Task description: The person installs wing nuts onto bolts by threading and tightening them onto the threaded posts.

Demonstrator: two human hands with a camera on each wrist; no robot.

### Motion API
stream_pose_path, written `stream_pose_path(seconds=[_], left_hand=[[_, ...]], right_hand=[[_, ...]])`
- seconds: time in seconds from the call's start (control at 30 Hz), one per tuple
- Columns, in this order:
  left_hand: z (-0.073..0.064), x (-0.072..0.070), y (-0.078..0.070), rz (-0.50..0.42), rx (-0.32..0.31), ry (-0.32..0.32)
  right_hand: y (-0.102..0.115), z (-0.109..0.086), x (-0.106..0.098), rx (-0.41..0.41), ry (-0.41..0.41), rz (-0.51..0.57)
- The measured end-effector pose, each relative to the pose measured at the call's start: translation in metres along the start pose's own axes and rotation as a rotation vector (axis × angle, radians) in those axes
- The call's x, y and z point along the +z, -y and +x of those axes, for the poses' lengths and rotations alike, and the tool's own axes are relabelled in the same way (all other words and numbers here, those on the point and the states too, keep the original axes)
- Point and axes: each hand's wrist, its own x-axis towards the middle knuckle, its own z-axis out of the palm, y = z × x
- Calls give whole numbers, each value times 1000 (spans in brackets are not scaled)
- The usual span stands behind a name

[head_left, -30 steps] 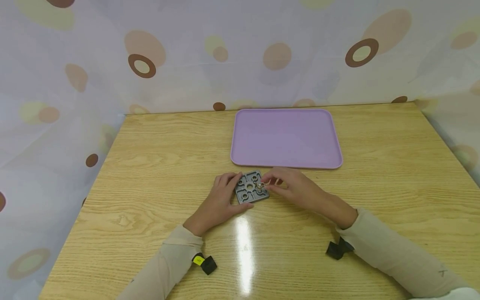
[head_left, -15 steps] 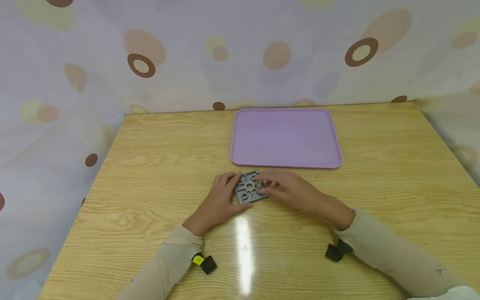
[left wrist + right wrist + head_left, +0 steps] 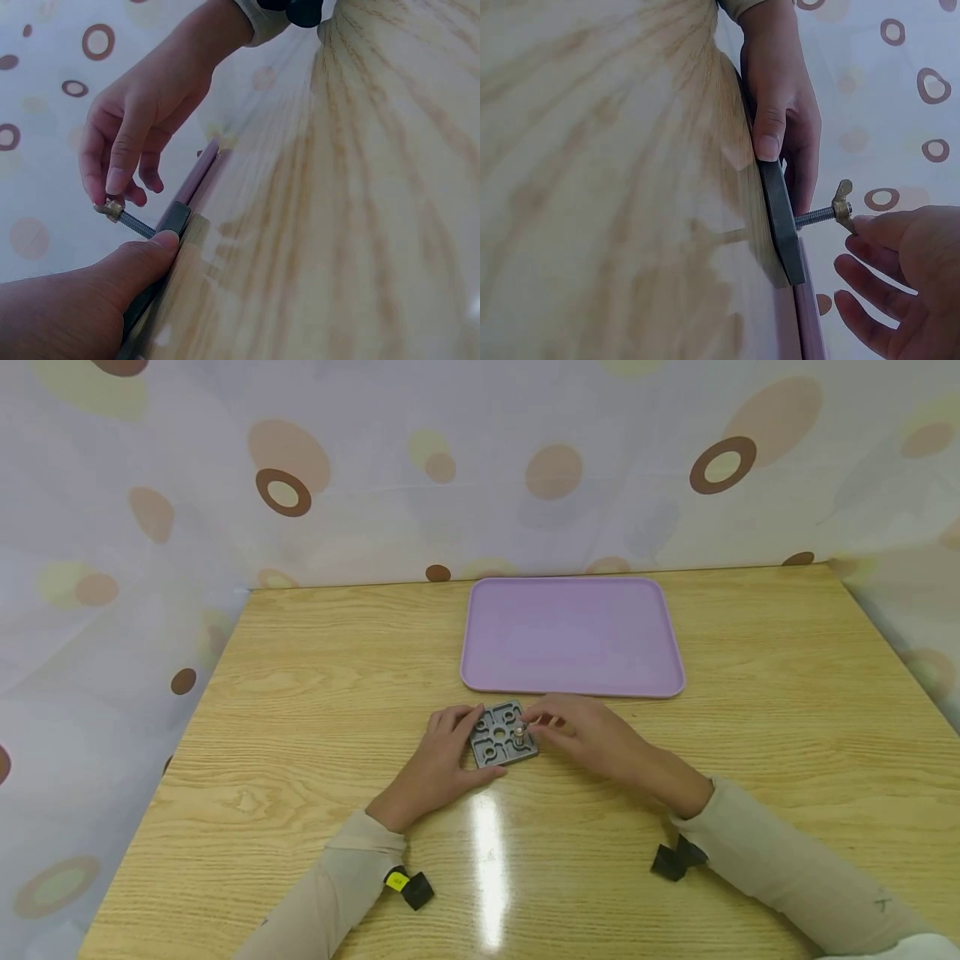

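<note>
A square grey metal plate with several recessed holes lies flat on the table. My left hand grips it from the left, thumb along the near edge and fingers at the far side. Out of the plate's right side stands a threaded bolt, upright from its face. A brass wing nut sits near the bolt's free end, with bare thread showing between it and the plate. My right hand pinches one wing of the nut with its fingertips; the other fingers are loosely bent.
A lilac tray lies behind the plate, its near rim just beyond my right hand. The wood-grain table ends at a spotted cloth at the back and sides. Black wrist cameras sit on both sleeves.
My right fingers have swung forward over the wing nut and back again, and the nut has turned on the bolt. The left hand and plate have stayed in place.
</note>
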Motion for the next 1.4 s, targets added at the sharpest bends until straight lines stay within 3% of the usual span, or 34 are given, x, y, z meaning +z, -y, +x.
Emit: stream_pose_path(seconds=[0.23,0.57,0.87,1.2,1.4], left_hand=[[0,-1,-1,-8,-7,5],[0,-1,-2,-2,-8,8],[0,-3,-4,-15,-5,15],[0,1,-1,-6,21,-18],[0,2,1,6,29,-33]], right_hand=[[-2,1,-1,-26,-31,-39],[-2,1,-1,-67,-9,13],[-3,1,3,-47,-4,39],[-2,2,7,-34,58,38],[-1,1,4,-15,40,29]])
